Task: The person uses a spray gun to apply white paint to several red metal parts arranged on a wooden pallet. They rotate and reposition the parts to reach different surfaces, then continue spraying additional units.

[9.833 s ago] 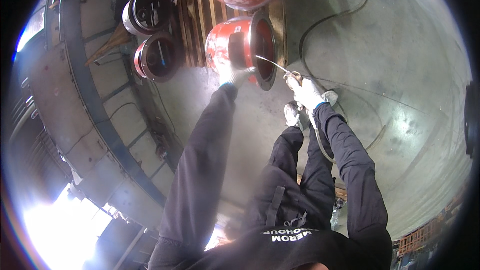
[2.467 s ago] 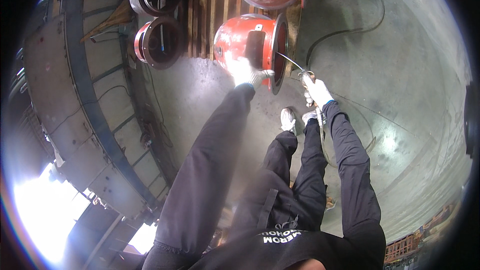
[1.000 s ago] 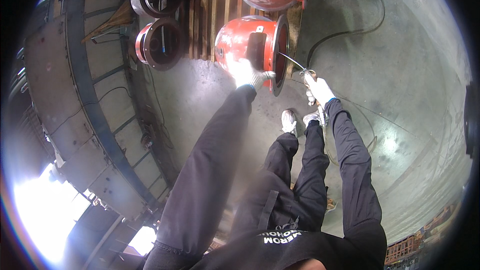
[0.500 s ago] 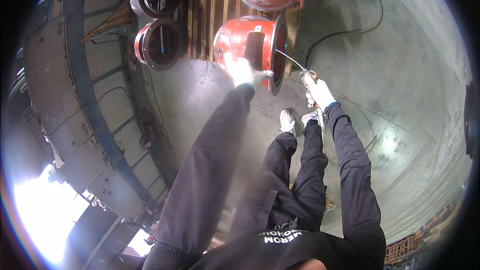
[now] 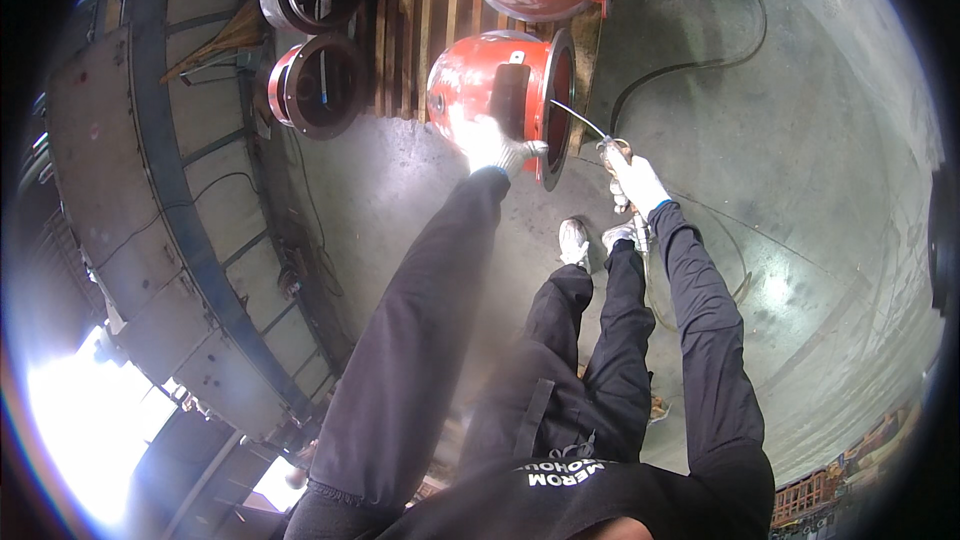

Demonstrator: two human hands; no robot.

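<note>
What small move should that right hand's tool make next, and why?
I'd guess easing the long-nosed tool slightly leftward, into the red housing: the right hand holds it with its tip at the flanged opening, and the left hand appears to rest against the housing.

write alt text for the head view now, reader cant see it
A white-gloved left hand rests against a rounded red metal housing, while the white-gloved right hand aims a thin, curved, silvery tube tool at its round flanged end. Brown wooden slats lie beyond.
</note>
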